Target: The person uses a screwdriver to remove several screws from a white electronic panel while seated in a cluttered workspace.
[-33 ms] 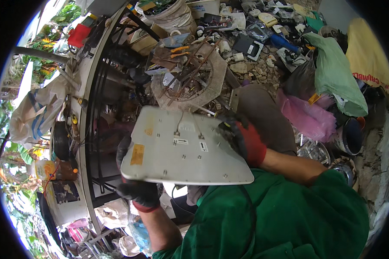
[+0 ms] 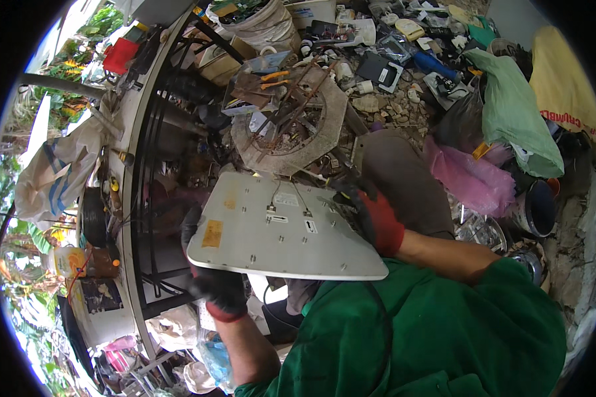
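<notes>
A flat grey panel (image 2: pixel 278 248) with rounded corners, small studs, two thin wires and an orange-brown label lies tilted across my lap. My left hand (image 2: pixel 220 291), in a dark glove with a red cuff, grips its left edge, some fingers hidden behind it. At the panel's right side my right hand (image 2: pixel 377 221), in a red and black glove, is closed round a dark object with a yellowish part; its kind cannot be made out. Just beyond the far edge stands a worn stone-like ring (image 2: pixel 328 135) with rusty rods (image 2: pixel 298 109) across it.
Orange-handled tools (image 2: pixel 275 81) lie in a tray of scrap beyond the ring. Broken electronics and rubble cover the far ground. On the right are a pink bag (image 2: pixel 473 175), a green sack (image 2: pixel 516 112) and a dark bucket (image 2: pixel 535 208). A black metal frame (image 2: pixel 136 165) runs along the left.
The panel's far edge has dipped and come slightly toward me, so its tilt differs. My left hand has shifted a little at the left edge; my right hand has moved slightly.
</notes>
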Demonstrator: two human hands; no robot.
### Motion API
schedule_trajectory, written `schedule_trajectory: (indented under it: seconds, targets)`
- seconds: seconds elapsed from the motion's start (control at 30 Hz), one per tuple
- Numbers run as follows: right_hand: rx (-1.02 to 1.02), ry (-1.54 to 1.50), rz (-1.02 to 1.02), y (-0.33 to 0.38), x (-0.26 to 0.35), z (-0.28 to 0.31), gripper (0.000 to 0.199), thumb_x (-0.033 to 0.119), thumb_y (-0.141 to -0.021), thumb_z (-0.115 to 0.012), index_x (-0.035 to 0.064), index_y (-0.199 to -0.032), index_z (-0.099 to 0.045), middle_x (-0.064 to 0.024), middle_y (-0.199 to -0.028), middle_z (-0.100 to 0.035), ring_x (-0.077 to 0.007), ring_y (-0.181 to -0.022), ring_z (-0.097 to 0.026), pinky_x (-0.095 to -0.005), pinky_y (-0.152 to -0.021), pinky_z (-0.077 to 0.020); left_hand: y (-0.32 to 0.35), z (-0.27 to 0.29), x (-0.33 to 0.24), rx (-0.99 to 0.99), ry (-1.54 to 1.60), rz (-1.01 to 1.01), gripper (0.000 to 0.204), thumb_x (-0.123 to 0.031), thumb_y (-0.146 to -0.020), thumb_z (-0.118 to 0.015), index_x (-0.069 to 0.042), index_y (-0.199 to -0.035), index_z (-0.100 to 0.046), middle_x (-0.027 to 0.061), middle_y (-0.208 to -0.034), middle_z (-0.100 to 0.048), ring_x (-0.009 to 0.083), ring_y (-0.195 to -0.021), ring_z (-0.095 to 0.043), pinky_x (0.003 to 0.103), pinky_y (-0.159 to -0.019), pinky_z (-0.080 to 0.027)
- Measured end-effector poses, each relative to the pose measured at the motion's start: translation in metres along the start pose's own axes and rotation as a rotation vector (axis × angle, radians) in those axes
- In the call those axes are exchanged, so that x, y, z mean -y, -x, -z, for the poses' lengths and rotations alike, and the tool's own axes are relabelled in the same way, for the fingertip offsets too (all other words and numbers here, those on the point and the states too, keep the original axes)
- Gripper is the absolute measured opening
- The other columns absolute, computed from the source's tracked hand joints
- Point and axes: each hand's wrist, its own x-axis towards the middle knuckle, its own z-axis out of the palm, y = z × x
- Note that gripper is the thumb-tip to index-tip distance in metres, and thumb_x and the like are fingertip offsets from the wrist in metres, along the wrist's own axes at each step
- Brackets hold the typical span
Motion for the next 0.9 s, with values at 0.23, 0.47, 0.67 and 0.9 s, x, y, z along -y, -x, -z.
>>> schedule_trajectory:
  seconds: [0.23,0.47,0.67,0.9]
  targets:
    - [-0.047,-0.156,-0.179,-0.006,-0.011,0.0,0.041,0.022,-0.105,-0.054,0.0094,-0.143,-0.045,-0.0068,-0.12,-0.064,-0.015,-0.103,-0.062,-0.0317,-0.085,-0.054,-0.013,0.017,0.073,-0.207,-0.262,0.099,0.068,-0.005,-0.092,-0.061,-0.004,-0.152,-0.031,0.0169,-0.141,-0.051,0.0293,-0.128,-0.052,0.042,-0.109,-0.041]
    - [0.043,-0.199,-0.233,-0.009,-0.028,0.001,0.033,0.016,-0.102,-0.056,0.0064,-0.134,-0.054,-0.0056,-0.117,-0.064,-0.0135,-0.106,-0.06,-0.0294,-0.093,-0.0492,-0.047,0.004,0.099,-0.198,-0.237,0.138,0.063,-0.009,-0.091,-0.065,-0.003,-0.147,-0.038,0.0132,-0.133,-0.057,0.0225,-0.12,-0.057,0.037,-0.103,-0.045]
    - [0.092,0.085,0.012,0.013,0.035,0.013,0.039,0.009,-0.096,-0.064,0.0048,-0.133,-0.053,-0.0059,-0.118,-0.062,-0.0135,-0.105,-0.059,-0.0315,-0.09,-0.0506,-0.047,-0.021,0.092,-0.099,-0.293,0.179,0.078,-0.005,-0.085,-0.07,-0.005,-0.153,-0.031,0.0111,-0.136,-0.053,0.0215,-0.122,-0.054,0.037,-0.104,-0.045]
    - [0.434,0.114,0.074,0.014,0.096,0.002,0.04,0.005,-0.092,-0.061,0.0018,-0.132,-0.053,-0.0049,-0.112,-0.062,-0.0157,-0.095,-0.063,-0.0339,-0.086,-0.0531,-0.053,-0.01,0.097,-0.038,-0.321,0.172,0.074,-0.005,-0.086,-0.065,-0.005,-0.152,-0.034,0.0111,-0.147,-0.047,0.0219,-0.132,-0.048,0.037,-0.11,-0.04]
